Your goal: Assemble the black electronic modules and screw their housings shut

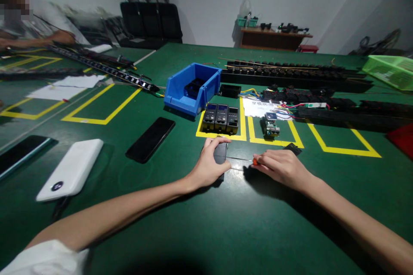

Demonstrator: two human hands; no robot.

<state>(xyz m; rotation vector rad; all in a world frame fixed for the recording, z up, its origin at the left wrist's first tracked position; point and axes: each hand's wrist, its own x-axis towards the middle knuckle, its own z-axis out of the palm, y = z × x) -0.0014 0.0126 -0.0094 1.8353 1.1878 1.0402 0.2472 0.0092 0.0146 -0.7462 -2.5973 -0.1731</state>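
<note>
My left hand (209, 163) is wrapped round a small black plastic module (220, 153) on the green table, thumb at its near side and fingers over the far side. A screwdriver (254, 161) with an orange-red handle is pinched in my right hand (284, 166); its thin shaft points left and reaches the module's right side. Whether the tip touches the module I cannot tell. Behind the left hand, three similar black modules (221, 118) stand in a row inside a yellow taped outline. A small black part (292, 149) lies just beyond my right hand.
A blue bin (187, 105) stands behind the modules, with a green circuit board (271, 125) to the right. Wired black strips (322, 96) line the back. On the left lie a black phone (150, 139) and a white power bank (71, 169). A co-worker's arm (61, 38) is at far left.
</note>
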